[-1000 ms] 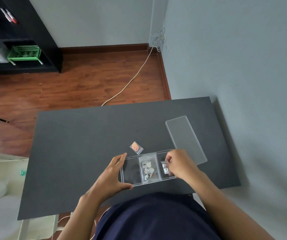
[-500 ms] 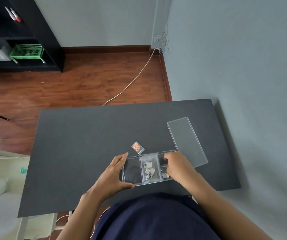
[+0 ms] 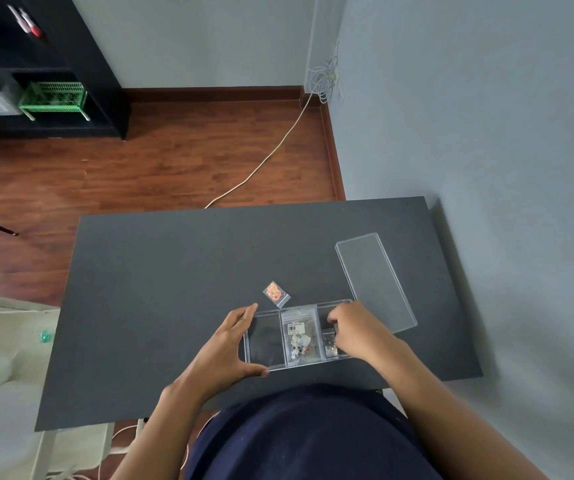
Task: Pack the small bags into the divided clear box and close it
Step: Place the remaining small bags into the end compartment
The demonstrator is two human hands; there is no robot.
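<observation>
Bracing divided clear plastic box (image 3: 265,344) on dark grey worktop (image 3: 160,282) with my left hand (image 3: 224,351), grip spread around its left end; right hand (image 3: 356,330) in right compartment, grip pinched on small dark-speckled bag (image 3: 328,342); labelled clear bag (image 3: 297,336) in middle compartment; orange-filled small bag (image 3: 276,293) just beyond box; clear flat lid (image 3: 375,280) lying to right.

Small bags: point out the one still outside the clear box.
The orange-filled bag, lying on the table just beyond the box; the other two sit in its middle and right compartments.
</observation>
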